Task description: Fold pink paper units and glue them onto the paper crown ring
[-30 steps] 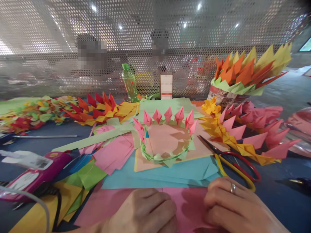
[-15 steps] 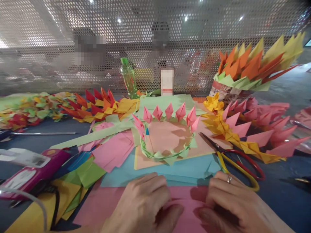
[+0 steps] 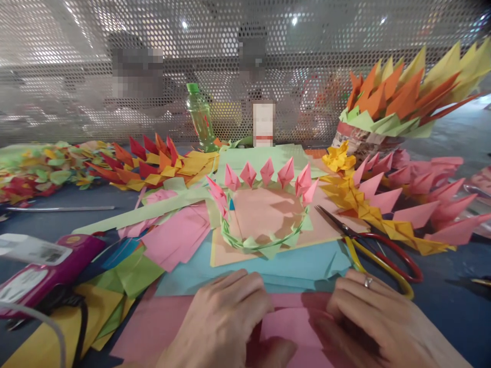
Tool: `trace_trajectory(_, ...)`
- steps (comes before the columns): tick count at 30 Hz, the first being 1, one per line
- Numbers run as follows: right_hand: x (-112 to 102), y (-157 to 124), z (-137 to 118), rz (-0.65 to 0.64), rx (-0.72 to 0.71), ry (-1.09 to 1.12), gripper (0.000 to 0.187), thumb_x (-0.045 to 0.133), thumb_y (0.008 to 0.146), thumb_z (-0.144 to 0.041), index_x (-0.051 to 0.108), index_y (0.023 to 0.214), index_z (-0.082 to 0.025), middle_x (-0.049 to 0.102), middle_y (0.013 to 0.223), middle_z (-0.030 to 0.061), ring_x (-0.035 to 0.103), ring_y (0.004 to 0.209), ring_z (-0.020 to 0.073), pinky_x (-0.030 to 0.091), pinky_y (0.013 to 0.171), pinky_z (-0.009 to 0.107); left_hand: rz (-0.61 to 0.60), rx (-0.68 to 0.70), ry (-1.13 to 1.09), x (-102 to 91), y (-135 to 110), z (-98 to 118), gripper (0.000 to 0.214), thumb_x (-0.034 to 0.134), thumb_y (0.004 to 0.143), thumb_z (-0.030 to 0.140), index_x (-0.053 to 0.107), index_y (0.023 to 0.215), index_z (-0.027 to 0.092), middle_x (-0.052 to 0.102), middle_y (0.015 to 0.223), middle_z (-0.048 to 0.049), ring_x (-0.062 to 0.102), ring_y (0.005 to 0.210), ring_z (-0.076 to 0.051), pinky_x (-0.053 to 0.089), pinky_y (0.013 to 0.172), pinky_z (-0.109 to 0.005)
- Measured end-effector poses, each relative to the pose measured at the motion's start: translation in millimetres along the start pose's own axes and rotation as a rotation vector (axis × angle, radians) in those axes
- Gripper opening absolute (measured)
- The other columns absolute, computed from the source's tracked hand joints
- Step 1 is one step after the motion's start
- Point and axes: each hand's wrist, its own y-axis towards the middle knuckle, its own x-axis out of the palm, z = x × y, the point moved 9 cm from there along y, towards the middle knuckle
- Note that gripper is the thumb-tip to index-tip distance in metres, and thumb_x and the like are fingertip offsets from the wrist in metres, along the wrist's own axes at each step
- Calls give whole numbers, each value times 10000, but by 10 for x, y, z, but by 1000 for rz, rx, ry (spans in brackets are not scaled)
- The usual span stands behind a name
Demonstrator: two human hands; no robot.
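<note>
My left hand (image 3: 222, 319) and my right hand (image 3: 374, 319) rest on a pink sheet of paper (image 3: 161, 322) at the near edge of the table. Both hands have their fingers curled down and pinch a smaller folded pink piece (image 3: 289, 327) that lies between them. A ring shows on my right hand. Just beyond them lies a stack of blue paper (image 3: 307, 266), and on it an orange sheet bearing a ring of green folded paper with pink points (image 3: 264, 209).
Red-and-yellow scissors (image 3: 378, 253) lie right of the ring. A pink glue gun (image 3: 42, 271) and its cable sit at left. Folded paper garlands (image 3: 153, 166), a tall orange-yellow crown (image 3: 406, 102) and a green bottle (image 3: 199, 120) stand behind. A perforated screen (image 3: 76, 61) backs the table, with people beyond it.
My hands have shifted on the pink sheet, and the small folded pink piece now shows between them. The view has dipped slightly.
</note>
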Motion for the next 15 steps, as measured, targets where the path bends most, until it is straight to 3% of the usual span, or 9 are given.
trace_trajectory(5, 4, 33, -7, -1, 6, -45, 421, 464, 1066, -360, 517, 668, -231, 553, 617, -15, 578, 603, 157, 411, 538, 268, 10, 30, 19, 6, 7, -28, 323, 686, 858, 198, 452, 636, 187, 511, 627, 41, 477, 577, -121, 330, 528, -263)
trace_trajectory(15, 3, -11, -43, 18, -6, -129, 443, 440, 1066, -415, 508, 667, -235, 546, 611, -15, 583, 587, 153, 389, 514, 268, 43, 35, 94, -8, 77, 22, 323, 655, 870, 190, 458, 614, 187, 513, 611, 33, 466, 539, -115, 314, 499, -260)
